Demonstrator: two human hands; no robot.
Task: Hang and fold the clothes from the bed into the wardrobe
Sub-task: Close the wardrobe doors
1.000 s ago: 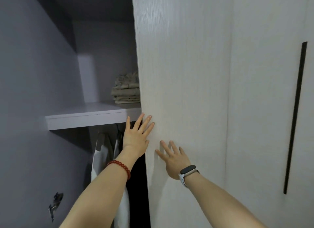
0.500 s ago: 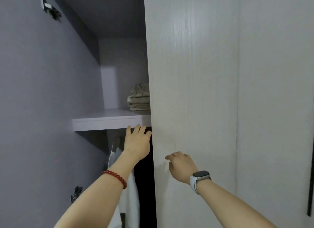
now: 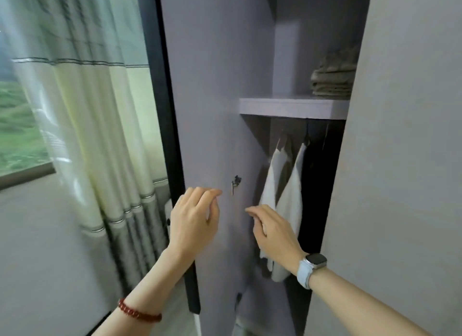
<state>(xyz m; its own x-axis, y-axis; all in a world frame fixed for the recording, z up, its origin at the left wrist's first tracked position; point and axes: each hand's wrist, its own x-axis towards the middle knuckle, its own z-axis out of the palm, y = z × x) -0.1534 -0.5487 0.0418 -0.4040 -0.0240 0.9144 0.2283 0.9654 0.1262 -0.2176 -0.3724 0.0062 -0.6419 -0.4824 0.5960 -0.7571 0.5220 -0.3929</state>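
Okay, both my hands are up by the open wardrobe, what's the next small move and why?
Probably turn back to the bed for more clothes: both the left hand and right hand hold nothing, while white garments already hang under the shelf bearing folded clothes.

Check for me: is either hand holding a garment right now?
No. The left hand and right hand hover with loosely curled fingers in front of the wardrobe's open door, holding nothing.

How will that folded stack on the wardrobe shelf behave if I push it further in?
The folded stack looks like soft, rumpled cloth, so it would probably bunch or shear layer by layer, not slide as one block. It sits low and wide on the shelf, so tipping seems unlikely. It is probably light; its right part is hidden behind the door.
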